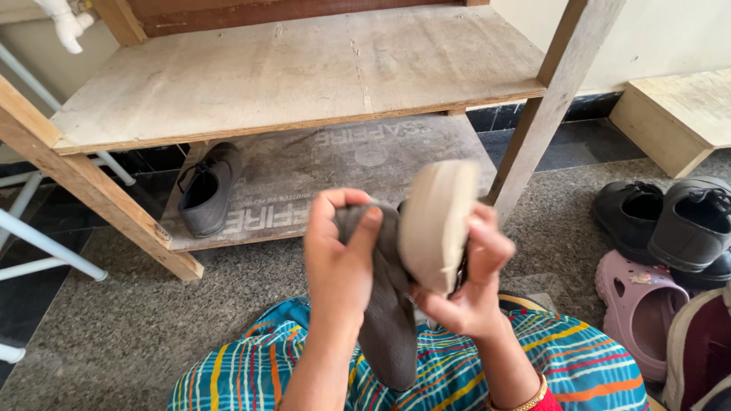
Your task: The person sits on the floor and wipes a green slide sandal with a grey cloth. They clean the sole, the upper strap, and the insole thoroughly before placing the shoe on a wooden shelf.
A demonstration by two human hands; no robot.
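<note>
— Just over the lap, in front of the rack [533, 129], both hands are working on one shoe [435, 221]. Pale sole is facing the camera.

— Which hand is carrying it?

— Right hand [472, 285] is doing the holding. Fingers are curling round the sole's lower edge and the far side, closed firmly on it. Left hand [339, 255] is bunching a grey cloth [388, 320] in a closed grip and pressing it against the shoe's left side.

— How is the shoe lying?

— Standing almost on end. Its long axis is running up and down, leaning a little to the right at the top. Which end is up, I cannot tell from this angle.

— And the cloth?

— Hanging down from the left hand, its tail trailing over the striped garment [586, 365] below.

— So the two hands are meeting?

— Nearly touching, with shoe and cloth sandwiched between them. Shoe is sitting to the right of the cloth, so the right hand is the closer one, wrapping it directly.

— Anything else nearby?

— A dark shoe [207, 189] is sitting alone on the rack's bottom shelf, well apart to the left. Black shoes [670, 221] and a pink clog [640, 297] are crowding the floor [137, 320] on the right.
</note>
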